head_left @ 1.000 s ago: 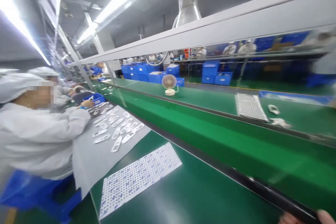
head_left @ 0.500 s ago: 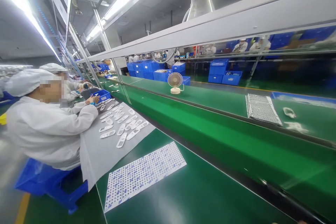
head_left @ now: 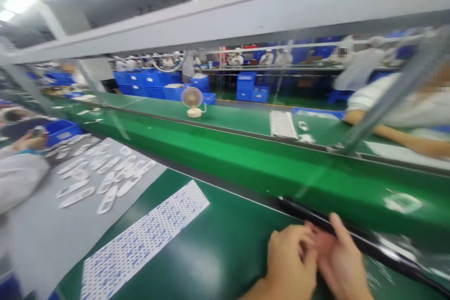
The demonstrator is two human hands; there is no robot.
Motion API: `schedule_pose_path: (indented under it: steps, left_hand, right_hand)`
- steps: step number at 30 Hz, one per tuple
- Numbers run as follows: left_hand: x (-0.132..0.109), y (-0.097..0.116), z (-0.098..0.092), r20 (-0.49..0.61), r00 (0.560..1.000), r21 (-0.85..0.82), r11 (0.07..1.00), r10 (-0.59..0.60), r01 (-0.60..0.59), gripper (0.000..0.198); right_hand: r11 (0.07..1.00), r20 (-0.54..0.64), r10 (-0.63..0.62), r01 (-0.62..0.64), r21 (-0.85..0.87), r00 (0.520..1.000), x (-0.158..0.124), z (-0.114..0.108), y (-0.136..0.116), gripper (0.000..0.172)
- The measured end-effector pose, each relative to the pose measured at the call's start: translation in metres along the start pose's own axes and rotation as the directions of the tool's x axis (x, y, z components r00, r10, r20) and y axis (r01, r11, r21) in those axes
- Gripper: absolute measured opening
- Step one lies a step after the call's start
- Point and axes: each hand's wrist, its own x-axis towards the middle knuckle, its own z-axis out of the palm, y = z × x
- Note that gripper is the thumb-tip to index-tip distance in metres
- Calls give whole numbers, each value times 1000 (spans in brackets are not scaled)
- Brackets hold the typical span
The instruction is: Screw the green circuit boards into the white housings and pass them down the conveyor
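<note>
The left hand (head_left: 291, 260) and right hand (head_left: 341, 260) are brought together above the table (head_left: 235, 225). The left fingers are curled toward the right hand, whose thumb is set apart; with the fingertips covered, whether anything is pinched by either hand cannot be told. Just beyond them, the black rod (head_left: 372, 245) is laid along the table's far edge, crossed by the right thumb and cut off at right. The patterned sheet (head_left: 147, 239) is clipped below.

Leftward room over bench (head_left: 232, 229); rod (head_left: 371, 244) ahead
</note>
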Motion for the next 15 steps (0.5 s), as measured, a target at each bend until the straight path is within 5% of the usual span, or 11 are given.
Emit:
schedule_pose_path:
  steps: [3,9,12,15]
  left_hand:
    - [1,3,-6,7,997,45,996,76,-76,21]
    - [-1,2,-10,-9,988,-36,987,157,-157,38]
    - [-3,1,-7,78,989,13,992,124,-125,23]
    - [-5,3,-7,129,967,54,972,220,-228,14]
  right_hand:
    - [999,26,35,-36,39,999,-9,18,-6,47]
    - [994,3,-46,45,97,999,-8,16,-2,50]
    - [994,-34,0,4,111,999,-6,15,-1,51]
    - [994,-64,-28,35,105,998,-5,15,0,52]
